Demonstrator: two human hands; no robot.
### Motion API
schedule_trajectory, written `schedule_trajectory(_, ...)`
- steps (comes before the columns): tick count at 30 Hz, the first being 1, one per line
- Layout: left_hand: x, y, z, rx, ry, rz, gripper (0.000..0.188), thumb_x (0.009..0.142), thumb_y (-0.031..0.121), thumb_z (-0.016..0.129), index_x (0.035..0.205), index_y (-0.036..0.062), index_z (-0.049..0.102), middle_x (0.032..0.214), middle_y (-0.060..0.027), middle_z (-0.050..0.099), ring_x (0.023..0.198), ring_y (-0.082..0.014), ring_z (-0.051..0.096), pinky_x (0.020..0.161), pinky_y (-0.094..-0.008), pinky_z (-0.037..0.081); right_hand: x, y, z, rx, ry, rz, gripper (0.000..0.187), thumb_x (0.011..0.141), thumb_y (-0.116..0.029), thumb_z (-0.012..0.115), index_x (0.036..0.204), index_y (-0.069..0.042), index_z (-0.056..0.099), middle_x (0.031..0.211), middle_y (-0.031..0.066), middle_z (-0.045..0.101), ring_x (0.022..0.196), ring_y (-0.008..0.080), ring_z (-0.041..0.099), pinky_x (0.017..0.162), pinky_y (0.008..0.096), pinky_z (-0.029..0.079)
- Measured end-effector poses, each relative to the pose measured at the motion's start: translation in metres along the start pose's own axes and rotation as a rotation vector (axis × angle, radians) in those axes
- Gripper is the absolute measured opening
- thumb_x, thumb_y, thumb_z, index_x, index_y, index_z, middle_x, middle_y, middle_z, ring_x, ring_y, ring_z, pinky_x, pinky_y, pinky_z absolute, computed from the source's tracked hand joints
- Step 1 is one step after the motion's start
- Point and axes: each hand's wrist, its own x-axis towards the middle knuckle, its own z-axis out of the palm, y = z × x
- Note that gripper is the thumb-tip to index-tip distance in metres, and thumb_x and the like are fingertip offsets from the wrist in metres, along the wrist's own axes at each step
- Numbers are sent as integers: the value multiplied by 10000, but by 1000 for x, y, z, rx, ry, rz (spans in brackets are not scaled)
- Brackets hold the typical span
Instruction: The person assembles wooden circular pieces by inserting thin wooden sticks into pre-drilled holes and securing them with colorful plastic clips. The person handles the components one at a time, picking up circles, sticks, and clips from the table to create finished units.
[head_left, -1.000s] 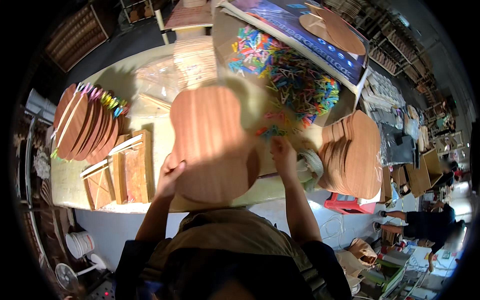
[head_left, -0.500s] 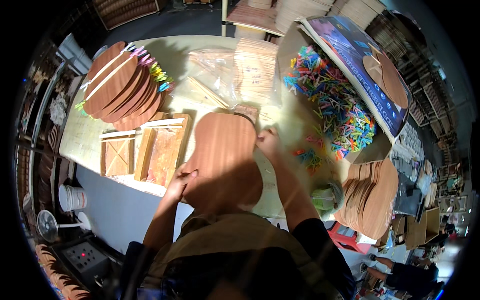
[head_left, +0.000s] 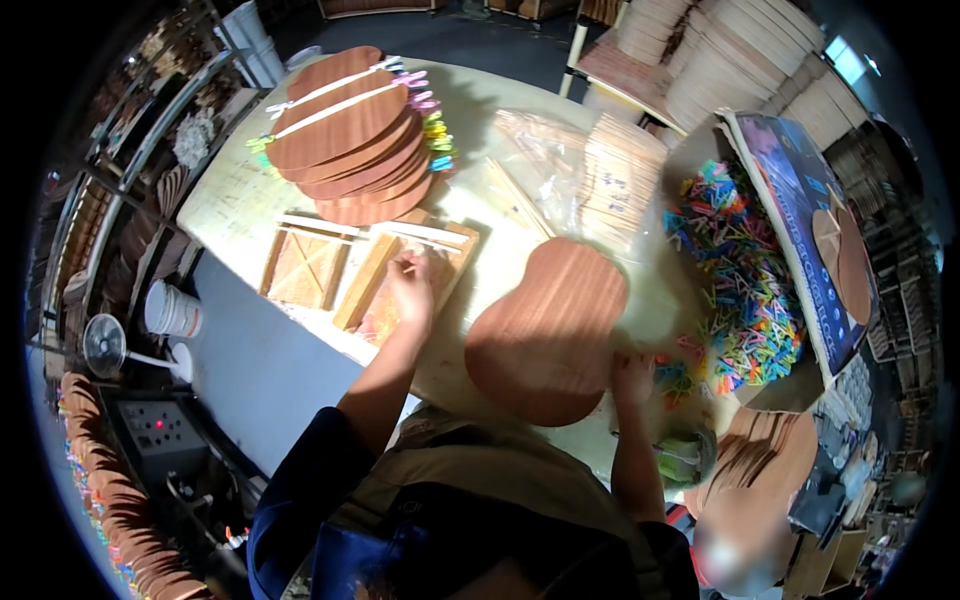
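A guitar-shaped thin wooden plate [head_left: 548,330] lies flat on the pale table, tilted to the right at its narrow end. My left hand [head_left: 410,280] is over the wooden block fixture [head_left: 372,292] to its left, fingers pinched together just below the thin pale wooden strips [head_left: 430,234] lying across that fixture. Whether a strip is between the fingertips is hidden. Beside the plate's right edge, my right hand [head_left: 632,376] rests with curled fingers, close to some loose coloured clothespins [head_left: 678,374]. What it holds, if anything, does not show.
A second fixture [head_left: 305,262] with strips stands further left. Behind it is a stack of clipped wooden plates [head_left: 345,130]. Bundled wooden sticks [head_left: 620,180] lie at the back. An open box of clothespins [head_left: 755,300] stands right, above more stacked plates [head_left: 760,450].
My left hand has left the plate and moved to the fixture. My right hand has moved down from the plate's upper edge toward the loose clothespins. The view has turned.
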Motion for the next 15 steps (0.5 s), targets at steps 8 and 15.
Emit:
schedule_trajectory(8, 51, 16, 11, -392, 186, -577, 239, 856, 164, 625, 665, 102, 495, 566, 27, 475, 431, -75, 387, 373, -223, 299, 9, -3, -12, -51, -245, 96, 343, 822, -346, 573, 873, -11, 626, 1055, 213, 509, 961, 391, 528, 780, 463, 472)
schedule_trajectory(15, 23, 14, 19, -535, 255, -163, 85, 872, 89, 581, 795, 56, 568, 707, -4, 563, 577, -68, 477, 504, -203, 365, 18, 15, -16, 1, -421, 83, 408, 790, -395, 620, 915, -6, 612, 854, 209, 613, 796, 389, 588, 725, 464, 462)
